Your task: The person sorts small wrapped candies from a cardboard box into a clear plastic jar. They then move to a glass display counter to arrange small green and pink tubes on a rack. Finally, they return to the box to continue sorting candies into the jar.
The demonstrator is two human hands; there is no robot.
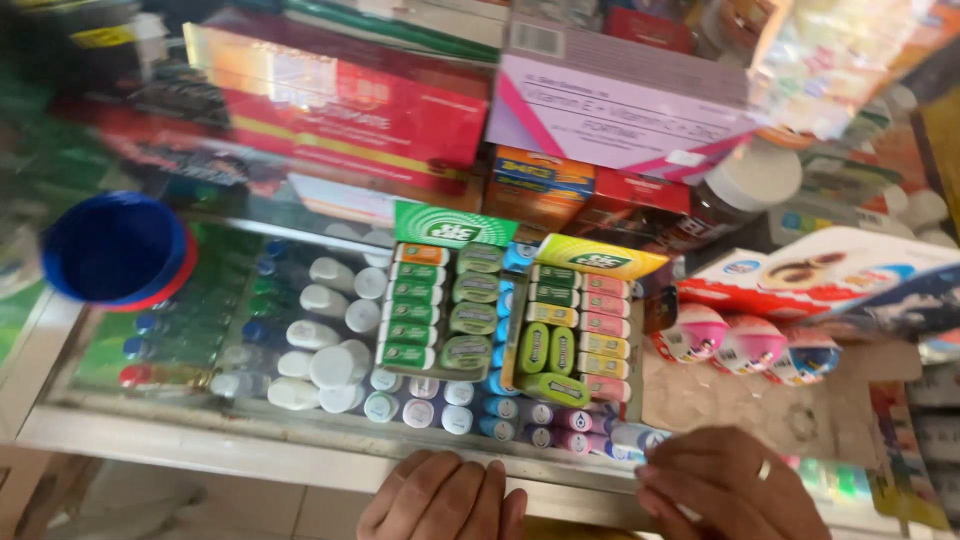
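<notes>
Both hands rest flat on the glass desk's [300,440] near edge, left hand [445,497] and ringed right hand [730,487], fingers loosely spread, holding nothing; small rectangular plastic mint boxes [455,310] stand just beyond.

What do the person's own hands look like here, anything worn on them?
Both hands are bare, without gloves, and no sleeves show at the wrists. The left hand wears nothing visible. The right hand has a plain silver-coloured ring on one finger. No watch or bracelet shows.
</notes>
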